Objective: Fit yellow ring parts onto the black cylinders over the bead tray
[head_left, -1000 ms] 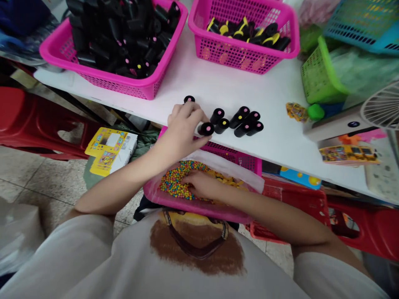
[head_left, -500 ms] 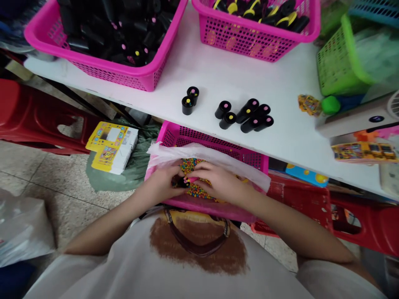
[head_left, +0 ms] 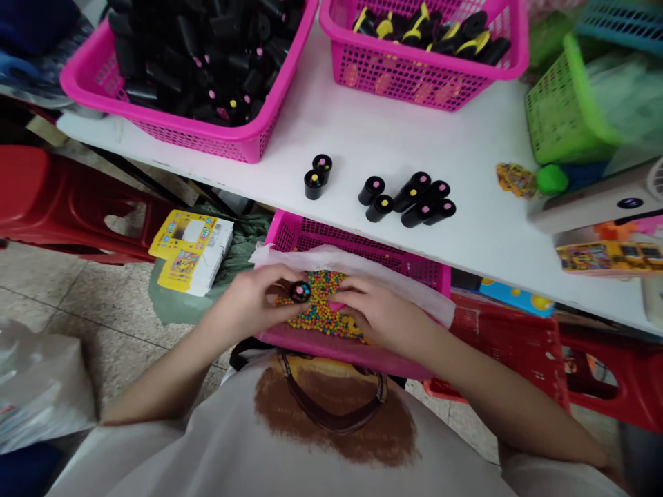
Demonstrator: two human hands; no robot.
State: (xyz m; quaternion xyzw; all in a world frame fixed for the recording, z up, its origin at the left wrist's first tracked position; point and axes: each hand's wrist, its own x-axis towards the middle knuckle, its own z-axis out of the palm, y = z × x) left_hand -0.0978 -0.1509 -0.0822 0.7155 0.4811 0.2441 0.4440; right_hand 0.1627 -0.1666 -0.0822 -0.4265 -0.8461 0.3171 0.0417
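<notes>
Going left to right, a red plastic stool (head_left: 62,200) stood at my 9 o'clock, and a yellow printed card box (head_left: 191,252) lay on the floor beyond my left arm. At 11 o'clock, a pink mesh basket (head_left: 191,141) was heaped with black tubes (head_left: 181,72), some with pink or yellow dots on their ends. My left hand (head_left: 243,300) was closed on another black tube (head_left: 300,292), gripping it by the fingertips above the bead pile at about 12 o'clock. My right hand (head_left: 380,314) was open and apart from the left, its fingers (head_left: 352,297) at the edge of the multicoloured beads (head_left: 321,310). The beads lay on a white plastic liner (head_left: 357,266) in a lower pink basket (head_left: 357,241), just below the front edge of the white table (head_left: 440,145). On the table, two black tubes (head_left: 317,176) stood close together, with six more (head_left: 407,200) in a cluster to their right, and bare tabletop showed around both groups. At 1 o'clock, another pink basket (head_left: 414,86) held black pieces with yellow parts (head_left: 425,31), and at 2 o'clock a green basket (head_left: 559,114) sat near the table's right side.
</notes>
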